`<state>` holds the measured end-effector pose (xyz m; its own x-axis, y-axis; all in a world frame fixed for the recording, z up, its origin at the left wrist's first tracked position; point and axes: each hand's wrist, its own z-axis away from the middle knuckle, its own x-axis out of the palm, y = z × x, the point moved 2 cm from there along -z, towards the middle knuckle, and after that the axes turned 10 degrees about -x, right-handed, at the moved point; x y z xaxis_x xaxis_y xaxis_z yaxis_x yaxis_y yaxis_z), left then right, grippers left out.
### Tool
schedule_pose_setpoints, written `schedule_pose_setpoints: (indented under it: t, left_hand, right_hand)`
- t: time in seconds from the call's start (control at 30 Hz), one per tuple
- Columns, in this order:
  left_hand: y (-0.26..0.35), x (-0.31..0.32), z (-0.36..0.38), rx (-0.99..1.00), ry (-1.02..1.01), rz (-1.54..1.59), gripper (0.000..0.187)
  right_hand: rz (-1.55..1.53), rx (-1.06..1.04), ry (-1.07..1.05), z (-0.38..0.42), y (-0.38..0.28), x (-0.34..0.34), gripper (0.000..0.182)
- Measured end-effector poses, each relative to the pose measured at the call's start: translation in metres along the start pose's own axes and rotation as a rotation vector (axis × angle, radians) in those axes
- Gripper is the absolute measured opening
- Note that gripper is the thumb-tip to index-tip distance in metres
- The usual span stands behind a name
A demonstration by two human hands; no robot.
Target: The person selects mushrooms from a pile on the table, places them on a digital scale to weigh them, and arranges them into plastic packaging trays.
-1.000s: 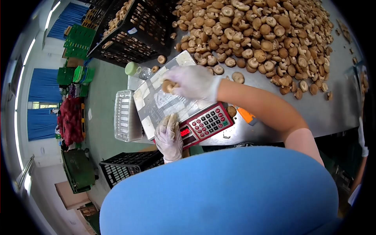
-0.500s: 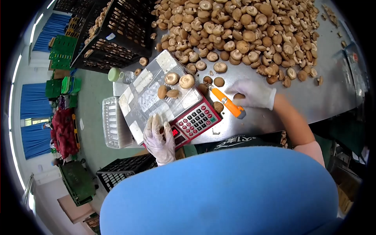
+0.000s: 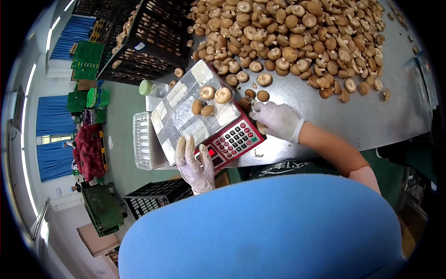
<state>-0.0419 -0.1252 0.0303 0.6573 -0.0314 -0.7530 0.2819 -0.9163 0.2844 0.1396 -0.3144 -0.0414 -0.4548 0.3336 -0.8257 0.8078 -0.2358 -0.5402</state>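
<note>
My left hand (image 3: 195,168), in a white glove, rests with fingers apart at the near left edge of a red digital scale (image 3: 224,162). Several mushrooms (image 3: 207,92) lie on the scale's clear-covered platform. To the right of the keypad, my gloved right hand (image 3: 278,122) has its fingers curled down at the scale's edge. Whatever is under those fingers is mostly hidden. A pale mushroom part (image 3: 261,128) shows beside them, and a brown mushroom (image 3: 263,96) lies just beyond. The orange-handled knife is out of sight.
A large mushroom pile (image 3: 297,42) covers the far part of the metal table (image 3: 334,116). Black crates (image 3: 158,32) stand at the far left. Clear plastic trays (image 3: 143,142) and a green-lidded jar (image 3: 146,87) are left of the scale. Another black crate (image 3: 155,197) sits below.
My right hand has moved left toward the scale, over where the orange knife lay, and the knife no longer shows. My left hand stays by the scale, its fingers slightly shifted. The whole view has shifted slightly.
</note>
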Motion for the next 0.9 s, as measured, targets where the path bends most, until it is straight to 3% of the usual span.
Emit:
schedule_pose_setpoints:
  t: [0.03,0.1,0.17,0.2,0.3,0.37,0.43,0.53,0.6,0.73,0.83,0.9]
  left_hand:
    - [-0.001,-0.001,0.002,0.003,0.004,-0.003,0.053]
    - [-0.008,-0.001,0.005,-0.001,0.049,-0.047,0.052]
    - [-0.015,-0.006,0.007,-0.018,0.040,-0.035,0.051]
    - [-0.021,-0.006,0.009,-0.032,0.055,-0.036,0.048]
    - [-0.027,-0.004,0.013,-0.069,0.063,-0.031,0.048]
    - [-0.028,-0.002,0.012,-0.084,0.058,-0.016,0.051]
    - [-0.028,-0.001,0.012,-0.066,0.055,-0.043,0.052]
    - [-0.034,0.002,0.015,-0.062,0.084,-0.006,0.053]
    - [-0.038,0.003,0.018,-0.090,0.077,-0.019,0.053]
    - [-0.038,0.005,0.021,-0.107,0.069,-0.005,0.051]
    - [-0.043,0.007,0.021,-0.084,0.116,0.088,0.047]
    - [-0.048,0.005,0.026,-0.142,0.114,0.026,0.045]
  right_hand:
    - [0.041,-0.023,-0.101,-0.004,0.002,0.009,0.024]
    - [-0.020,-0.028,-0.059,-0.006,0.006,0.010,0.021]
    - [-0.222,0.078,0.056,-0.005,0.013,-0.005,0.018]
    - [-0.206,0.035,0.218,-0.009,0.016,-0.010,0.019]
    - [-0.030,-0.002,0.313,-0.030,0.016,-0.015,0.022]
    - [0.061,-0.006,0.096,-0.054,0.013,-0.007,0.022]
    - [0.180,0.107,0.142,-0.072,0.012,0.011,0.019]
    - [0.250,0.092,0.099,-0.067,0.017,0.010,0.018]
    - [0.289,-0.005,0.190,-0.062,0.018,0.012,0.013]
    - [0.365,0.117,0.090,-0.066,0.014,0.010,0.013]
    - [0.171,0.039,0.273,-0.048,0.024,-0.015,0.020]
    - [-0.072,0.217,0.374,-0.028,0.024,-0.052,0.021]
